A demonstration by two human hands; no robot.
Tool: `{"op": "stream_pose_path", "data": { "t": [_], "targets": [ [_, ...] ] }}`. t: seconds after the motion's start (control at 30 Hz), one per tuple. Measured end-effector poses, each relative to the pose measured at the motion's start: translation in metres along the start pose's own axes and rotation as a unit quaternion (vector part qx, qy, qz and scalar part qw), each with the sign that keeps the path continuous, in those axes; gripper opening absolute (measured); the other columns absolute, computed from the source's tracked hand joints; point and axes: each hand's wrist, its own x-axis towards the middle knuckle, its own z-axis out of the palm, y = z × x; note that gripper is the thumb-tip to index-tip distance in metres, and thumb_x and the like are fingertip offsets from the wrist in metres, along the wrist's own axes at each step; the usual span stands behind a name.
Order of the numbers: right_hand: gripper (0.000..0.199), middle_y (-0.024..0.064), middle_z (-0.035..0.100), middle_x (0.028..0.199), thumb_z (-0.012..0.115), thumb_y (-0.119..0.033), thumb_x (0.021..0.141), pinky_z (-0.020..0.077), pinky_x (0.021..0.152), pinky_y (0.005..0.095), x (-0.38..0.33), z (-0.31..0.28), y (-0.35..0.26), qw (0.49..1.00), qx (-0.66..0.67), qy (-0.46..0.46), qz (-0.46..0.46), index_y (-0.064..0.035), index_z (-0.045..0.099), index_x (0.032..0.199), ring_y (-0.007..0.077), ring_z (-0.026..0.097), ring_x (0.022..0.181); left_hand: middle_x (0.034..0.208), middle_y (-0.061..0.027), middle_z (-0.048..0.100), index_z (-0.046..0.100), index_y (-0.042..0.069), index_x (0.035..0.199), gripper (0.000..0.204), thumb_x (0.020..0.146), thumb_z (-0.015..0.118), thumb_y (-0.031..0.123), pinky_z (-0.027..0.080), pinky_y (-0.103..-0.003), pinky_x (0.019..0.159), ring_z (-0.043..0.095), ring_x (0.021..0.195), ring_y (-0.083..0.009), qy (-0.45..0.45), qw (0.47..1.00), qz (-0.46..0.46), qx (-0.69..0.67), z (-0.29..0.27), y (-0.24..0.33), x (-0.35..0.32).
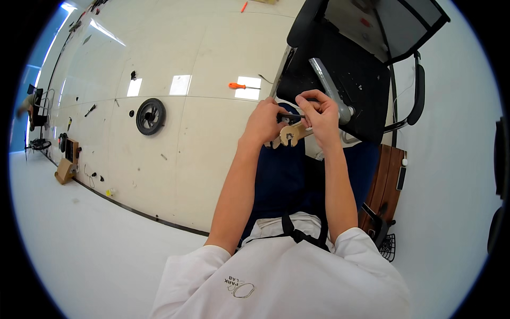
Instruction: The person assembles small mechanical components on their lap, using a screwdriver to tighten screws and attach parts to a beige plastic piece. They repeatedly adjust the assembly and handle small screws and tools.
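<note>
Both hands are close together over my lap. My left hand point(264, 123) is closed around a dark, narrow part point(292, 115) that reaches across toward the other hand. My right hand point(322, 116) has its thumb and fingers bent together in a pinch near the far end of that part; what lies between the fingertips is too small to make out. Just below the fingers is a tan metal bracket point(290, 136) with fork-like notched ends, partly covered by the hands. Beyond the right hand, a grey tube point(325, 80) with a rounded end lies on a black chair seat point(364, 80).
The chair's mesh backrest point(385, 26) and armrest point(417, 98) stand at the right. On the tiled floor to the left are an orange-handled screwdriver point(237, 85), a small black wheel point(151, 116) and scattered small parts. An open cardboard box point(65, 171) sits by the far-left wall.
</note>
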Motion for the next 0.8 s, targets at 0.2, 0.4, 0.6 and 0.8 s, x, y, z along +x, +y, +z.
{"op": "stream_pose_path", "data": {
  "t": [0.2, 0.4, 0.6, 0.8],
  "targets": [
    [0.011, -0.0029, 0.053, 0.060, 0.070, -0.009, 0.093, 0.0360, 0.047, 0.0226, -0.002, -0.034, -0.002, 0.997, 0.035, 0.065, -0.015, 0.0013, 0.067, 0.097, 0.0039, 0.042, 0.049, 0.107, -0.0053, 0.064, 0.079, 0.013, 0.099, 0.029, 0.071, 0.085, 0.016, 0.053, -0.037, 0.091, 0.062, 0.106, -0.0242, 0.007, 1.000, -0.011, 0.021, -0.006, 0.007, -0.002],
    [0.012, -0.0030, 0.049, 0.060, 0.068, -0.009, 0.095, 0.0380, 0.048, 0.0234, -0.009, -0.058, -0.007, 0.993, 0.094, 0.063, -0.028, 0.0028, 0.066, 0.099, 0.0038, 0.040, 0.051, 0.098, -0.0041, 0.067, 0.080, 0.012, 0.089, 0.026, 0.066, 0.088, 0.020, 0.054, -0.036, 0.086, 0.064, 0.100, -0.0237, 0.018, 0.999, -0.029, 0.042, -0.005, 0.011, -0.001],
    [0.014, -0.0025, 0.050, 0.062, 0.067, -0.010, 0.096, 0.0397, 0.049, 0.0233, -0.013, -0.051, -0.003, 0.996, 0.075, 0.045, -0.018, 0.0036, 0.067, 0.100, 0.0034, 0.040, 0.052, 0.100, -0.0054, 0.066, 0.078, 0.011, 0.090, 0.029, 0.065, 0.089, 0.020, 0.054, -0.037, 0.086, 0.064, 0.100, -0.0248, 0.007, 0.998, -0.047, 0.039, -0.007, 0.014, 0.001],
    [0.015, -0.0021, 0.050, 0.064, 0.066, -0.011, 0.097, 0.0416, 0.049, 0.0235, -0.008, -0.043, -0.008, 0.999, 0.033, -0.002, 0.006, 0.0041, 0.067, 0.100, 0.0034, 0.040, 0.053, 0.104, -0.0065, 0.065, 0.080, 0.014, 0.099, 0.031, 0.069, 0.085, 0.015, 0.053, -0.037, 0.092, 0.062, 0.106, -0.0257, -0.001, 1.000, 0.002, 0.006, -0.003, 0.001, 0.000]
  ]
}}
